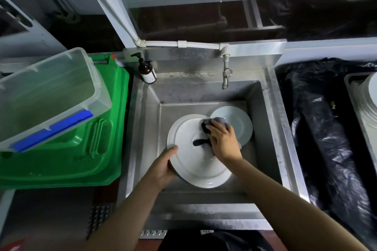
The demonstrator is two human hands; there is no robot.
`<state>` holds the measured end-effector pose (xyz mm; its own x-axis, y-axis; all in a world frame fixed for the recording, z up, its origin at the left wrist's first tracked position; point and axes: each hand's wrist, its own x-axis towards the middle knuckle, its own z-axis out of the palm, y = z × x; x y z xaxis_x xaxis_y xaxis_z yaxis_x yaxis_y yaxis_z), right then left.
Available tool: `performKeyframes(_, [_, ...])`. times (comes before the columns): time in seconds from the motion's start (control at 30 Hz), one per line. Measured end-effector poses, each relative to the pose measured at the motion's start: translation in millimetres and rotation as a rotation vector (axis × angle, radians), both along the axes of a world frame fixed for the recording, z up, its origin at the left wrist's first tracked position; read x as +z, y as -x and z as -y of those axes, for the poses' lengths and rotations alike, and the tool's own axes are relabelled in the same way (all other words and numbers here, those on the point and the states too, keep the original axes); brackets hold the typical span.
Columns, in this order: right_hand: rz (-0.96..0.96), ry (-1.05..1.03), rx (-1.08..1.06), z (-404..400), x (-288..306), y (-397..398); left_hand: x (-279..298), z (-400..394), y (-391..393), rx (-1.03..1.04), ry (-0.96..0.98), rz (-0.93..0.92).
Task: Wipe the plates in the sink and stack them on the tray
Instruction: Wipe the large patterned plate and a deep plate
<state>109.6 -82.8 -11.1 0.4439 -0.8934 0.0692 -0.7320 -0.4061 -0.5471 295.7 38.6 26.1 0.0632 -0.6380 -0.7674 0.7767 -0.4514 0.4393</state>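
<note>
A large white plate (189,155) is held tilted over the steel sink (263,108). My left hand (165,166) grips its lower left rim, thumb on top. My right hand (223,140) presses a grey cloth (216,121) against the plate's upper right part. Behind it, a second white plate (238,120) lies in the sink, partly covered by the first plate and my hand. At the far right edge a stack of white plates (370,96) stands on a grey tray (353,81).
A tap (226,76) hangs over the sink's back wall, and a brown pump bottle (146,71) stands at its back left corner. Left of the sink is a green bin (81,149) with a clear plastic box (47,96) on top. Black plastic sheeting (318,124) covers the right counter.
</note>
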Motion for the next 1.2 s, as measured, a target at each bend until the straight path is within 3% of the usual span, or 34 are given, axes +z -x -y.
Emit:
performKeyframes(0.23, [0.110, 0.125, 0.285, -54.1, 22.6, -36.1, -3.5, 3.7, 14.3, 0.077, 0.044, -0.119])
performKeyframes(0.33, [0.082, 0.190, 0.368, -36.4, 18.4, -27.4, -2.4, -3.7, 8.6, 0.059, 0.062, -0.096])
performKeyframes(0.53, [-0.028, 0.052, 0.140, -9.6, 6.2, -7.9, 0.7, -0.9, 3.8, 0.107, 0.097, -0.036])
performKeyframes(0.63, [0.083, 0.203, 0.208, -46.2, 31.9, -17.8, -4.0, 5.0, 5.0, 0.166, 0.076, -0.084])
performKeyframes(0.73, [0.163, 0.111, 0.309, -56.1, 37.4, -44.9, -3.5, 7.6, 9.3, 0.168, 0.054, -0.139])
performKeyframes(0.93, [-0.113, -0.035, 0.288, 7.5, 14.2, -54.4, -2.0, -9.7, 11.7, 0.164, 0.056, -0.100])
performKeyframes(1.1, [-0.206, -0.129, 0.198, 17.1, -6.3, -13.9, 3.1, -19.8, -3.8, 0.159, 0.090, -0.017])
performKeyframes(1.2, [-0.167, -0.180, 0.113, -8.0, -23.9, 11.9, 1.3, -11.1, -13.7, 0.207, 0.067, 0.006])
